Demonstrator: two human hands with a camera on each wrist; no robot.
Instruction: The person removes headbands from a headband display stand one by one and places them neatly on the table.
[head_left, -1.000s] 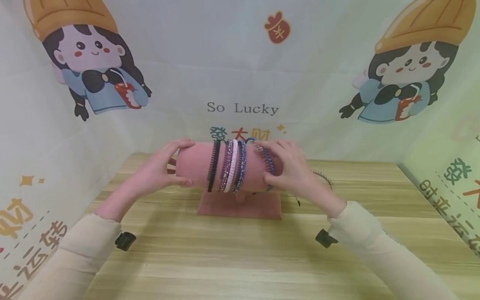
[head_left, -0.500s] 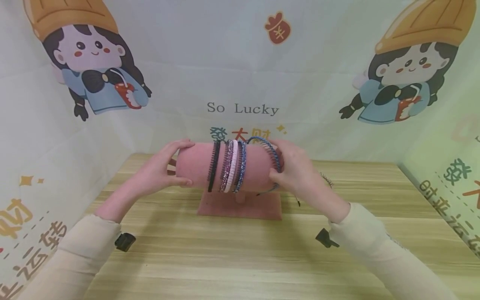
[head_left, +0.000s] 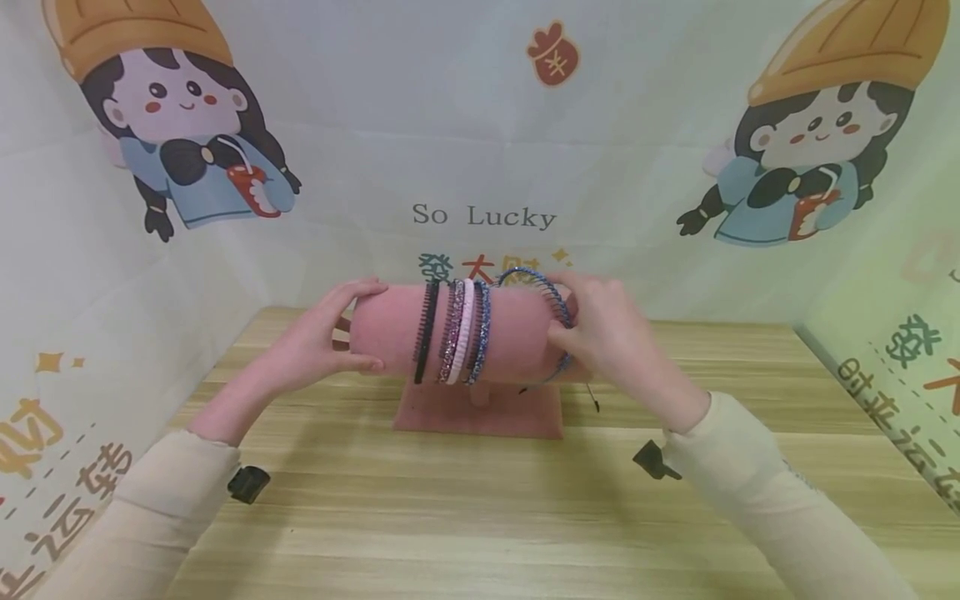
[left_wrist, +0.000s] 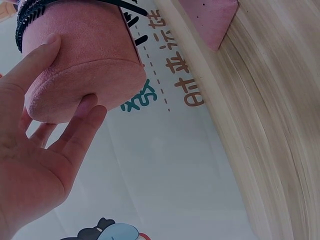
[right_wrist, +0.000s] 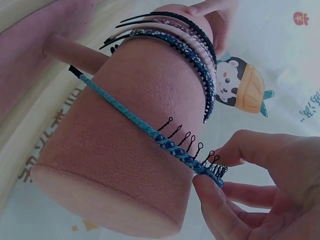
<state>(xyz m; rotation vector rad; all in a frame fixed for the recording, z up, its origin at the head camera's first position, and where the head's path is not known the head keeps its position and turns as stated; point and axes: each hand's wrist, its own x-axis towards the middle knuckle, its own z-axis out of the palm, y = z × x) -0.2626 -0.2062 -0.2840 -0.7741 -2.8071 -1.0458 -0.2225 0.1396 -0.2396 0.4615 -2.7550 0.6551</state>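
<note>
A pink plush roll (head_left: 382, 325) on a pink stand base (head_left: 480, 412) lies crosswise in the head view. My left hand (head_left: 311, 337) grips its left end, thumb and fingers spread around it. My right hand (head_left: 611, 333) pinches a blue braided headband (right_wrist: 120, 105) with black wire teeth. In the right wrist view, this headband arches over the roll near its right end, its pinched part lifted off the surface. Farther left on the roll sit a black headband (head_left: 427, 333), a glittery purple-pink one (head_left: 452, 333), a pale pink one (head_left: 465, 329) and a glittery blue one (head_left: 482, 333).
A thin black-tipped strip (head_left: 596, 400) shows on the wooden table (head_left: 450, 517) behind the right hand, mostly hidden. Small black devices (head_left: 248, 483) hang near both sleeves. A printed cloth backdrop (head_left: 480, 142) encloses the back and sides.
My right hand has shifted rightward along the roll, bringing the blue braided headband closer to its right end and away from the others. My left hand stays on the roll's left end.
</note>
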